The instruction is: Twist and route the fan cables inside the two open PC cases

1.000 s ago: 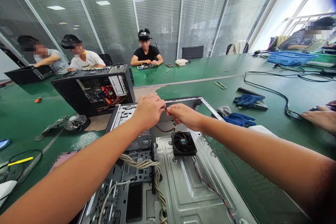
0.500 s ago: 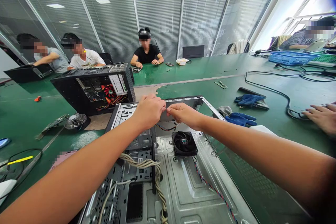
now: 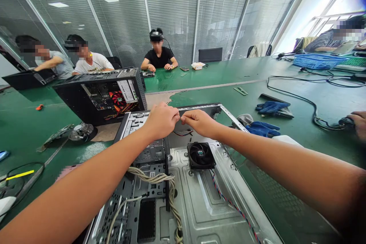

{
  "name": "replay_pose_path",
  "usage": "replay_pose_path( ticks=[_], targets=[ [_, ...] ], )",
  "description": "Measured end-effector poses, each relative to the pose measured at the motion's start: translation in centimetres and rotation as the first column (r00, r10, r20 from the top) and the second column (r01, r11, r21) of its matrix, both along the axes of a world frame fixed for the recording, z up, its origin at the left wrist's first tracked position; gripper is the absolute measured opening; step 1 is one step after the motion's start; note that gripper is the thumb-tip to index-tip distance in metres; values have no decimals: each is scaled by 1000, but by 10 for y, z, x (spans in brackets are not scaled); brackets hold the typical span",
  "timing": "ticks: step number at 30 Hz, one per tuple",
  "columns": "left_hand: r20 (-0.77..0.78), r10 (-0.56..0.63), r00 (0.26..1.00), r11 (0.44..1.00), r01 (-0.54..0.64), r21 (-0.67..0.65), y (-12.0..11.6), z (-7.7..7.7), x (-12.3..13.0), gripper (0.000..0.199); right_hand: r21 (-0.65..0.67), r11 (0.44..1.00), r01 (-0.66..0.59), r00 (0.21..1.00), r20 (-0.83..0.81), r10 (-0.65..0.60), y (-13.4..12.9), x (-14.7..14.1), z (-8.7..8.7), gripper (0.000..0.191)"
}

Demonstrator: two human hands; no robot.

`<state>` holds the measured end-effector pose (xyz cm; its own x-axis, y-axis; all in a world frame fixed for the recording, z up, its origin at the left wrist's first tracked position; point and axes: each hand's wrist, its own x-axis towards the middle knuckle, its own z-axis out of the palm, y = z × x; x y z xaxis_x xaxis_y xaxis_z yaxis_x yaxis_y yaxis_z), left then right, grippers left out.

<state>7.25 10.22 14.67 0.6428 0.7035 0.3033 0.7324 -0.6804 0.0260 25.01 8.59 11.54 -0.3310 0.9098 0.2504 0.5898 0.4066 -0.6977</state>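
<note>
My left hand (image 3: 162, 120) and my right hand (image 3: 198, 122) are closed in pinches, fingertips almost meeting above the far end of an open metal computer case (image 3: 200, 194). Whatever they pinch is too small and hidden to make out. Just below them hang thin dark wires (image 3: 183, 133) inside the case. A black cooling fan (image 3: 201, 155) lies on the case floor, nearer me than my right hand, with a twisted red, blue and black cable (image 3: 228, 202) running from it. A beige cable bundle (image 3: 171, 190) drapes over the drive bays (image 3: 151, 150) on the left.
Another computer tower (image 3: 100, 99) stands beyond on the left, beside a metal heatsink part (image 3: 82, 131). Blue gloves (image 3: 263, 129) and black cables (image 3: 311, 103) lie right. A co-worker's hand (image 3: 358, 120) is at the right edge; other people sit across the green table (image 3: 206, 91).
My hands stay pinched together at nearly the same spot. The wires below them have shifted slightly. At the right edge, the co-worker's hand has drawn back and now touches a dark cable end.
</note>
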Motion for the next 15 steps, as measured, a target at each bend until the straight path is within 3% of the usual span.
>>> replay_pose_path(
  ticks=[9,15],
  targets=[
    [15,-6,1000,997,7,-71,5,-1,-2,28,113,993,32,993,109,-45,-2,-2,-2,27],
    [60,-45,997,998,48,-47,9,-3,-4,28,9,1000,7,995,-98,-6,-3,-3,0,26]
  ],
)
